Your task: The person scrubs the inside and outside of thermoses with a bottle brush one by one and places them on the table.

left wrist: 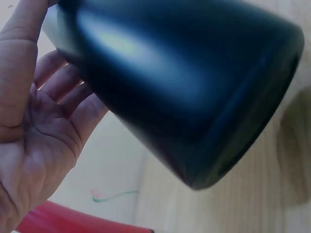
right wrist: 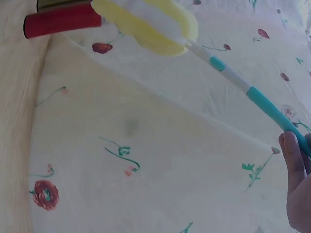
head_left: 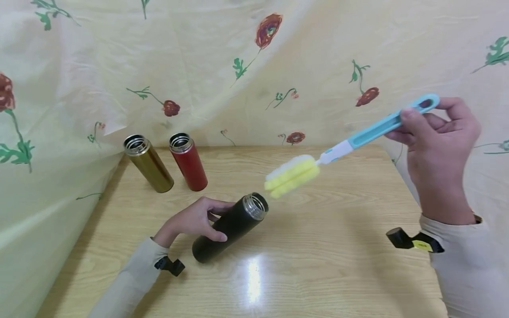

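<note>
A black flask (head_left: 228,227) leans tilted on the wooden table (head_left: 318,265), its open steel mouth up and to the right. My left hand (head_left: 195,221) grips its body from the left; in the left wrist view the dark flask (left wrist: 184,92) fills the frame beside my palm (left wrist: 34,145). My right hand (head_left: 437,132) holds a bottle brush by its light blue handle (head_left: 381,126) in the air. Its yellow sponge head (head_left: 292,176) hovers just above and right of the flask's mouth. The right wrist view shows the sponge head (right wrist: 150,24) and handle (right wrist: 267,104).
A gold flask (head_left: 148,163) and a red flask (head_left: 188,161) stand open at the table's back left. Flowered cream cloth (head_left: 254,66) hangs behind and along the left side. The red flask (right wrist: 63,20) also shows in the right wrist view.
</note>
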Available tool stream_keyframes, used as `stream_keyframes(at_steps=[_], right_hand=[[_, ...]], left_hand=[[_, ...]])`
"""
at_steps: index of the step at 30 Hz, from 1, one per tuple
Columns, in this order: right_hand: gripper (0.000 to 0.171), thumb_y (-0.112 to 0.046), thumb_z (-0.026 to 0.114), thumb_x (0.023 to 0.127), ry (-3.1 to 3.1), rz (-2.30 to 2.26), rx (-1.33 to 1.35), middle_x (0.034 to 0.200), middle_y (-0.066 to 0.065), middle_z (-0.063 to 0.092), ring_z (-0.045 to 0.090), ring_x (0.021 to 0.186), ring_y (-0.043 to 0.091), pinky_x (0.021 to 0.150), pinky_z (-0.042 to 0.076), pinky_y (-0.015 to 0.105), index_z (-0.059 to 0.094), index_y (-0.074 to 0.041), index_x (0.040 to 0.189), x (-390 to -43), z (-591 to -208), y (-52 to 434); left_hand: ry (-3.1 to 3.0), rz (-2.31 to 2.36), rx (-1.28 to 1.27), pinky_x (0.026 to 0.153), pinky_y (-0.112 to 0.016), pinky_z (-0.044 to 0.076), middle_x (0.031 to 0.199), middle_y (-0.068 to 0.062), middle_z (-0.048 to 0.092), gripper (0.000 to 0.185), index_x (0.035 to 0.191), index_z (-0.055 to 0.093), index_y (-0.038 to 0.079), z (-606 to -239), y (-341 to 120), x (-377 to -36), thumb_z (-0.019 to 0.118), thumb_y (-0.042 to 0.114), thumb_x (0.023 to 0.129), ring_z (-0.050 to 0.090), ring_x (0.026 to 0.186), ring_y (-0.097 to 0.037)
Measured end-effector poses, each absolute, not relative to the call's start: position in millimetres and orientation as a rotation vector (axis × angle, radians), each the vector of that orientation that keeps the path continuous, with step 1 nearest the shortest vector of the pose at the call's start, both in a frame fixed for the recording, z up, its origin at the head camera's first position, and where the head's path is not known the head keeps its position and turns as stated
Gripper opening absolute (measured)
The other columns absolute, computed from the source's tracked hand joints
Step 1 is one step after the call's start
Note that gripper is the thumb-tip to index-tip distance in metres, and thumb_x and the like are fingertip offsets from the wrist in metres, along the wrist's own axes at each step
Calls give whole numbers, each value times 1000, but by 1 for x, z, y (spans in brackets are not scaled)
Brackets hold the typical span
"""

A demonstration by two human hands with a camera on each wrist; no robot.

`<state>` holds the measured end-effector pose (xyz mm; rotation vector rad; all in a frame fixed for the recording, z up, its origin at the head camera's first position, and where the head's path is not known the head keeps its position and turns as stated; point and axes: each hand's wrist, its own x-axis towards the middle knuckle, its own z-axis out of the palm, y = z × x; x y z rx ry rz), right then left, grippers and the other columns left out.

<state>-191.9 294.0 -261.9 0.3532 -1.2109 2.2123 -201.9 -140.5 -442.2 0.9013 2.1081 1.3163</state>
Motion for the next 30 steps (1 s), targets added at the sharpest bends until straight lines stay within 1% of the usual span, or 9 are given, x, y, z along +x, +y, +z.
stream_keyframes(at_steps=[6,12,15,19,22,25,30], right_hand=[[25,24,68,81,-1198,2171,327,74,28,69,72,57,33,56,61,40,53,15,98,-187,-261,305],[26,19,71,83,-1144,2182,264,76,26,69,72,59,32,58,61,37,53,14,102,-187,-269,307],[27,19,69,85,-1092,2205,254,78,28,69,73,62,33,57,60,36,52,15,105,-188,-275,306],[25,19,67,87,-1008,2237,246,78,29,68,74,65,35,57,60,37,51,15,106,-189,-281,304],[24,18,66,88,-954,2265,217,78,27,67,74,66,35,59,60,38,52,14,107,-192,-283,301],[26,16,67,89,-921,2308,161,81,25,66,74,67,34,61,60,38,53,11,109,-193,-287,298],[26,12,71,88,-902,2354,114,84,21,65,75,67,30,61,60,34,53,9,108,-196,-298,289]], left_hand=[[2110,1419,838,92,-41,59,132,-12,68,76,146,53,2,-450,-145,-206,87,17,80,68,115,-25],[2067,1664,720,87,-43,61,126,-27,67,72,143,50,-9,-455,-140,-207,84,3,81,70,110,-33],[2058,1753,671,86,-42,61,126,-31,66,73,143,49,-11,-455,-135,-204,84,4,81,70,110,-34],[2037,1832,635,87,-40,61,126,-31,65,73,143,50,-9,-453,-127,-202,85,9,81,71,108,-29],[2003,1897,610,86,-37,61,125,-30,66,73,143,50,-9,-452,-122,-203,84,10,81,72,104,-23],[1955,1941,585,87,-37,61,125,-31,66,73,145,48,-8,-452,-116,-203,81,9,83,72,102,-20],[1925,1967,523,92,-39,59,129,-31,63,74,150,42,-5,-449,-105,-202,76,9,86,71,105,-23]])
